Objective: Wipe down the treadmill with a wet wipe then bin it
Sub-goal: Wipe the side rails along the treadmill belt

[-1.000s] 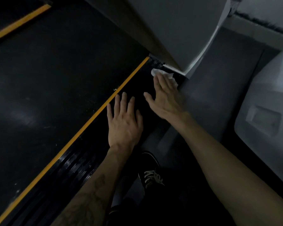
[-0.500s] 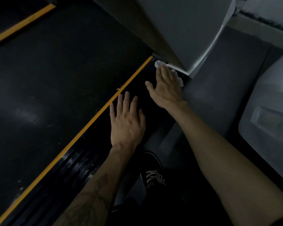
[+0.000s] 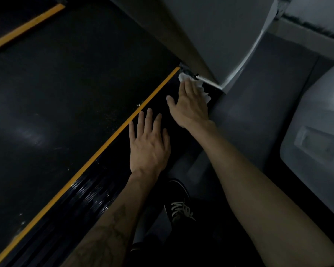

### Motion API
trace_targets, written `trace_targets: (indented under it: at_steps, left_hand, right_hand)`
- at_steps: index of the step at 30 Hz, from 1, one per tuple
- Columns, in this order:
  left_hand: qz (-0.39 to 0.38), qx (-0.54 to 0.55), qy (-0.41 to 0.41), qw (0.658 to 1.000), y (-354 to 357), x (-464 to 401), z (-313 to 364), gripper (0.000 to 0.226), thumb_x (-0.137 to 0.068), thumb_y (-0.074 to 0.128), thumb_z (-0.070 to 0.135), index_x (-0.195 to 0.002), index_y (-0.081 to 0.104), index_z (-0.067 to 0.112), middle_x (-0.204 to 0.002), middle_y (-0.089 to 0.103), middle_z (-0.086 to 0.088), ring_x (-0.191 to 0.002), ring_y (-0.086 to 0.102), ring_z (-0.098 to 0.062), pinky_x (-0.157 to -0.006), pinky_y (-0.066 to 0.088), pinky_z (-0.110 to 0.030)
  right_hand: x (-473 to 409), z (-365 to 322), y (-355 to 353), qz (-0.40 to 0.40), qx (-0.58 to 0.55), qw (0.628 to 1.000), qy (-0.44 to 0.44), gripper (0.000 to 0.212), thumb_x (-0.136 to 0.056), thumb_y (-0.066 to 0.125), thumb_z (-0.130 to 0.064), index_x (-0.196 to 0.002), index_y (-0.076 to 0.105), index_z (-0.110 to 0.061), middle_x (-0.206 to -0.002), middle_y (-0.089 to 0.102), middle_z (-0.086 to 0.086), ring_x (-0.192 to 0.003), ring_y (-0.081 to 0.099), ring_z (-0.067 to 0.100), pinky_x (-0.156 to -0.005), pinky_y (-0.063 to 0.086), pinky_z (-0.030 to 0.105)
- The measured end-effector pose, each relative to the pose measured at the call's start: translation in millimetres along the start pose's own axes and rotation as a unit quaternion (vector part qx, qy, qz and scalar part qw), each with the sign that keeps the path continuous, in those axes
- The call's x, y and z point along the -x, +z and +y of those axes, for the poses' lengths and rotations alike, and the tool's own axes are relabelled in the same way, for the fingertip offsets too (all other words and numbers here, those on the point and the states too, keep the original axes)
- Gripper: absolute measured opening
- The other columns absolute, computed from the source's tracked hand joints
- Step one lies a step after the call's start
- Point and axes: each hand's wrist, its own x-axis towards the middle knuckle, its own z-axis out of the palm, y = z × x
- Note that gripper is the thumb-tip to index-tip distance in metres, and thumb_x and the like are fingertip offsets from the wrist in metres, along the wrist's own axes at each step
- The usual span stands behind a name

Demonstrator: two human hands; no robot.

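Mid-wipe. My right hand (image 3: 189, 105) presses the wet wipe (image 3: 200, 86) flat under straight fingers (image 3: 187, 87) onto the black side rail (image 3: 108, 182) of the treadmill, at its far end, right up against the grey motor cover (image 3: 220, 31). White wipe edges stick out past the fingertips and on the right side of the hand. My left hand (image 3: 148, 147) lies flat on the same rail, nearer to me, fingers straight and spread, holding nothing, just bracing.

Progress, as I judge it: the rail section near me looks glossy, possibly wet already, can't be sure in this light. The belt (image 3: 56, 97), left of the orange stripe (image 3: 112, 139), shows pale specks, so probably still to do. Binning not done; no bin in view.

Writing: none readable. My shoe (image 3: 178, 201) has white laces, no legible logo.
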Motion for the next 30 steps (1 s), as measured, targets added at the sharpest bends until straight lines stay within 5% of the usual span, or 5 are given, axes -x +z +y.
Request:
trace_targets:
  at_steps: [18,30]
  left_hand:
    - [-0.013,-0.005,-0.004,1.000,-1.6,-2.3,-1.2,0.064,-0.105,0.012,0.046,-0.162,0.026,0.021,-0.172,0.012,-0.006,-0.160,-0.001,-0.023,-0.129,0.001,-0.048]
    - [-0.003,-0.001,-0.006,1.000,0.7,-0.9,-1.0,0.062,-0.106,0.015,0.045,-0.161,0.029,0.021,-0.172,0.015,-0.006,-0.160,0.002,-0.023,-0.129,0.004,-0.050]
  right_hand:
    - [-20.4,-15.3,7.2,0.034,0.052,0.997,0.054,0.080,-0.108,0.028,-0.049,-0.157,0.006,0.010,-0.169,0.003,0.025,-0.158,0.002,0.033,-0.128,0.003,0.047]
    - [-33.3,1.7,1.1,0.022,0.021,1.000,-0.007,0.081,-0.107,0.029,-0.054,-0.161,0.007,0.001,-0.172,0.000,0.012,-0.158,-0.002,0.024,-0.128,0.000,0.042]
